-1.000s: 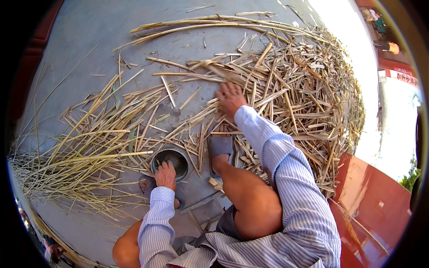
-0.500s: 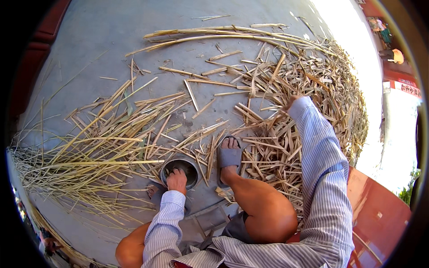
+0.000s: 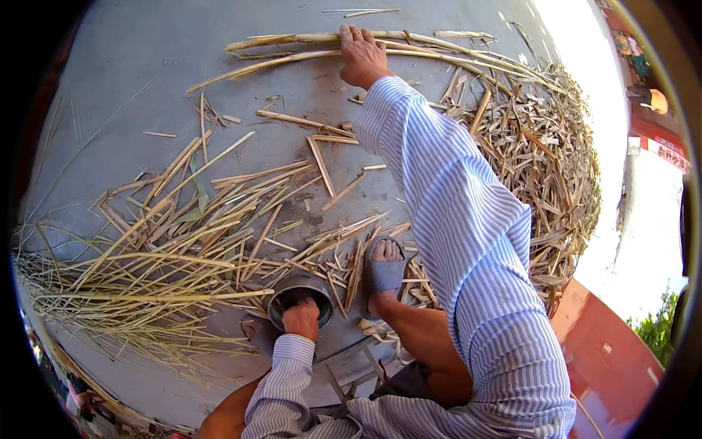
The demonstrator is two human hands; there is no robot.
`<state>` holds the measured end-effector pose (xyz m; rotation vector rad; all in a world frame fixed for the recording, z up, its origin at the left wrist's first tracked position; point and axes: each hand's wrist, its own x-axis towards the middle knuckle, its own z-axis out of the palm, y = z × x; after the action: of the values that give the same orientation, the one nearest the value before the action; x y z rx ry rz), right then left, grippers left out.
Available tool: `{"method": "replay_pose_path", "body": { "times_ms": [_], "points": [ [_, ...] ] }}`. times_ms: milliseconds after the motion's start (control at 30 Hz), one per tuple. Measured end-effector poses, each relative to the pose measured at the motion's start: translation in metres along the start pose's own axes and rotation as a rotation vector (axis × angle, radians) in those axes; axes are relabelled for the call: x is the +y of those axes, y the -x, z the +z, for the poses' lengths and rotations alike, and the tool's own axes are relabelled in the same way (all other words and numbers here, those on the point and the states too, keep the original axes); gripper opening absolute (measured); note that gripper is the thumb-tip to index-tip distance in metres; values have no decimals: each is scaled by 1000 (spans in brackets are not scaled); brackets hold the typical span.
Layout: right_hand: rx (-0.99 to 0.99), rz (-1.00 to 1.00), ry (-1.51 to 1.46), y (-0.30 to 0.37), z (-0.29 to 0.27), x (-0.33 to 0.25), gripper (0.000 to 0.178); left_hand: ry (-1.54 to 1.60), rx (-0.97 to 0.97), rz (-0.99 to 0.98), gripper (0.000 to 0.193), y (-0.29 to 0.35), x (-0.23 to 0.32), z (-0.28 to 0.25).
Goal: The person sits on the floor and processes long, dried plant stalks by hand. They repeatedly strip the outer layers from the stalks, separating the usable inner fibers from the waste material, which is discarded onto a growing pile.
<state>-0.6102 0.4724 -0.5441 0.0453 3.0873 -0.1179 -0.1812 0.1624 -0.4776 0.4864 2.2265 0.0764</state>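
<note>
My left hand (image 3: pixel 301 320) is curled at the mouth of a round, dark metal pot (image 3: pixel 328 313) between my feet. Its fingertips are hidden, and I cannot make out what they hold. My right hand (image 3: pixel 362 57) reaches far forward onto a bundle of long, pale dry stalks (image 3: pixel 446 48) on the floor. Its fingers are stretched across the stalks, touching them and not visibly wrapped round them.
A big heap of dry husks and leaves (image 3: pixel 559 175) rises at the right. Thin yellowish stems (image 3: pixel 139 298) spread over the left, with broken stalk pieces (image 3: pixel 219 208) between. My sandalled foot (image 3: pixel 386 267) stands right of the pot. A red wall (image 3: pixel 614 358) is at the lower right.
My right hand has left the edge of the husk heap and swung forward and left onto the long stalks. The left hand stays at the pot, its fingers now more curled.
</note>
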Motion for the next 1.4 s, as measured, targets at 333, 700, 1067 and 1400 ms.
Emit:
{"method": "replay_pose_path", "body": {
  "times_ms": [333,700,1067,1400],
  "points": [
    [-15,-99,264,23,-2,26,17,105,9,180,7,-3,22,-25],
    [358,-379,-52,83,-194,35,16,98,531,339,19,21,53,-176],
    [369,-518,-345,257,-309,-85,13,-665,862,247,50,124,81,-368],
    [766,174,-810,432,-319,2,72,-429,780,362,21,181,95,-357]
  ]
}}
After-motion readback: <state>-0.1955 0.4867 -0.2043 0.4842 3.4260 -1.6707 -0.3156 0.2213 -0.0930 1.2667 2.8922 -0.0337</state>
